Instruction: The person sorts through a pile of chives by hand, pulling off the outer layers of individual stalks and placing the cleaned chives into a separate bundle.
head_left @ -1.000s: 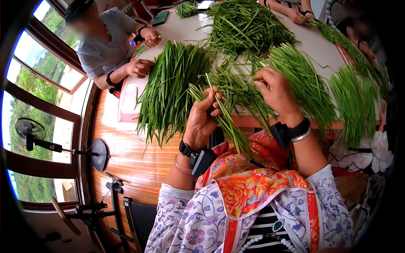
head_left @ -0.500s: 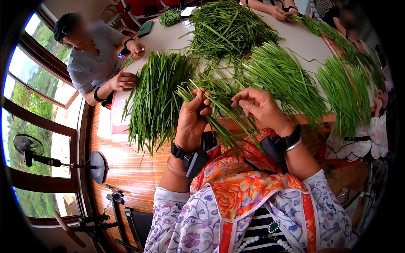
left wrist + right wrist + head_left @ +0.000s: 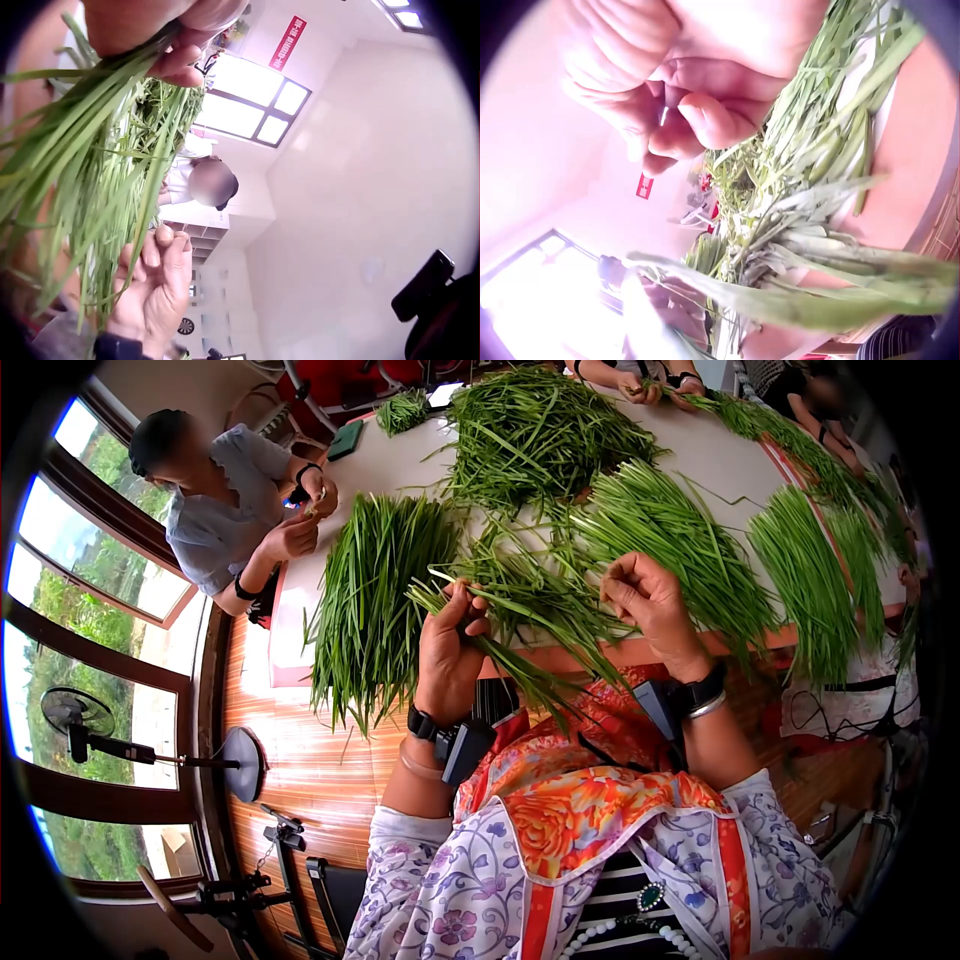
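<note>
My left hand (image 3: 450, 650) grips a small bunch of long green chives (image 3: 515, 672), the thumb (image 3: 456, 603) on top near the pale stem ends. Their leaves hang down to the right over the orange flowered apron. In the left wrist view the bunch (image 3: 90, 150) fans out below the fingers. To the right of it, a short way off, my right hand (image 3: 655, 610) is raised with curled fingers; no chive shows between them. The right wrist view has the curled fingers (image 3: 712, 124) close up. Loose chives (image 3: 525, 575) lie scattered on the table behind both hands.
Large chive piles lie on the white table (image 3: 405, 465): one at left (image 3: 380, 600), one at back (image 3: 550, 435), and bundles at right (image 3: 680, 540). A person (image 3: 220, 500) sits at left; others work at the far right. A fan (image 3: 80, 715) stands by the windows.
My right hand came in toward the bunch, then drew back to the right. The left hand keeps its grip on the chives. The person at left has brought both hands together.
</note>
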Demonstrator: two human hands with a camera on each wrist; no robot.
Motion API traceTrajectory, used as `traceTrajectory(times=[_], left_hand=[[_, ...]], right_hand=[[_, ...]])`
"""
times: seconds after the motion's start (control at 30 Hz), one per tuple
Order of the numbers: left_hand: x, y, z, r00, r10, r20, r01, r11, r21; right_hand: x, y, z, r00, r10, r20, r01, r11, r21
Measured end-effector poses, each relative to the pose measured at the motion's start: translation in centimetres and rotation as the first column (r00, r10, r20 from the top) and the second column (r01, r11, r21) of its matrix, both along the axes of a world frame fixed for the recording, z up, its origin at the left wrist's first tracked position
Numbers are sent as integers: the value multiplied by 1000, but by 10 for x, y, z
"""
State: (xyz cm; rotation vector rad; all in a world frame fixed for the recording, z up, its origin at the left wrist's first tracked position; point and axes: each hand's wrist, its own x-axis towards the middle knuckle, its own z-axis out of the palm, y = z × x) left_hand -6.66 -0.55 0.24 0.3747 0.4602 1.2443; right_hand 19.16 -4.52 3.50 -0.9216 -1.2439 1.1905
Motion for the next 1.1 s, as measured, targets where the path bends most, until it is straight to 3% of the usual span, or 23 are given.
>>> traceTrajectory(times=[0.03,0.13,0.17,0.2,0.3,0.4,0.43,0.53,0.63,0.87,0.93,1.1], left_hand=[[-1,-1,3,1000,14,0,-14,1000,-12],[0,0,2,999,7,-52,-6,1000,22],[3,-1,3,996,16,-86,-13,999,30],[7,-2,5,992,23,-122,-17,999,47],[15,-9,15,973,43,-229,-20,994,106],[19,-13,20,956,83,-282,-47,990,132],[20,-13,22,953,105,-284,-72,990,124],[25,-15,26,949,144,-281,-112,986,128],[24,-16,27,948,146,-283,-109,984,142],[21,-18,23,953,166,-255,-140,983,115],[10,-17,18,959,151,-241,-126,985,116],[-14,-20,19,955,202,-216,-184,978,99]], right_hand=[[5,2,-2,999,-37,18,37,999,-8],[-6,7,-4,979,-73,190,37,982,186],[-11,7,0,952,-44,304,-36,967,254],[-18,4,9,934,11,356,-84,978,191],[-34,-6,30,819,-49,572,-154,941,301],[-40,2,11,711,-298,637,-198,784,588],[-41,1,10,675,-327,661,-203,779,593],[-42,2,0,685,-331,649,-186,782,595],[-44,-5,4,765,-289,575,-91,836,542],[-36,-5,1,909,-271,316,139,913,384],[-28,-1,2,896,-345,281,199,876,440],[-10,5,1,860,-396,323,276,892,358]])
